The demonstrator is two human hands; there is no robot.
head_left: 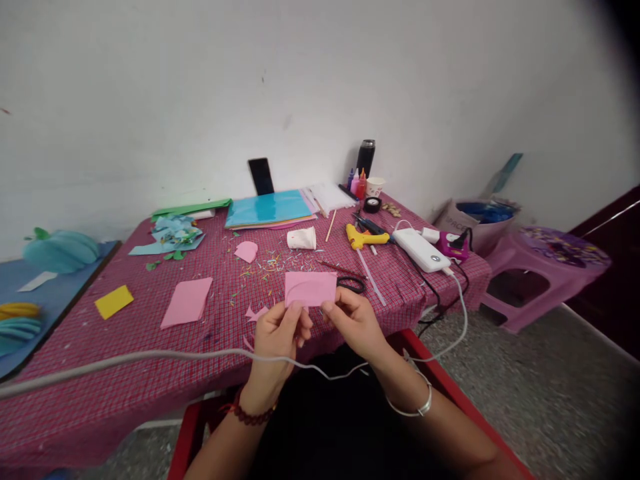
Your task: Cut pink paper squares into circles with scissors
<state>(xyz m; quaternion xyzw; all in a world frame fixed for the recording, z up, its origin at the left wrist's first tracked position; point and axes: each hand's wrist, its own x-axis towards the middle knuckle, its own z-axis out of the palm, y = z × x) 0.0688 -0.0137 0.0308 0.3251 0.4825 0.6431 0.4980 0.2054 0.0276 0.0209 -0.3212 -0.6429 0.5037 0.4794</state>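
Note:
Between my two hands is a small rectangle of pink paper [311,288] with a faint curved line drawn on it. My left hand [280,330] pinches its lower left edge, thumb in front. At the lower right corner my right hand [357,323] grips it the same way. Just behind the paper on the right lie black-handled scissors [351,285], partly hidden. Pink paper scraps [257,313] lie by my left hand. Farther back is a rounded pink paper cutout [247,251], and a stack of pink paper [187,302] sits to the left.
A yellow glue gun [367,237] and a white power bank [421,250] lie on the right. A white cable [165,355] crosses in front of me. A paper cup [301,239] lies on its side. Blue sheets [269,208] and a phone [261,176] are by the wall.

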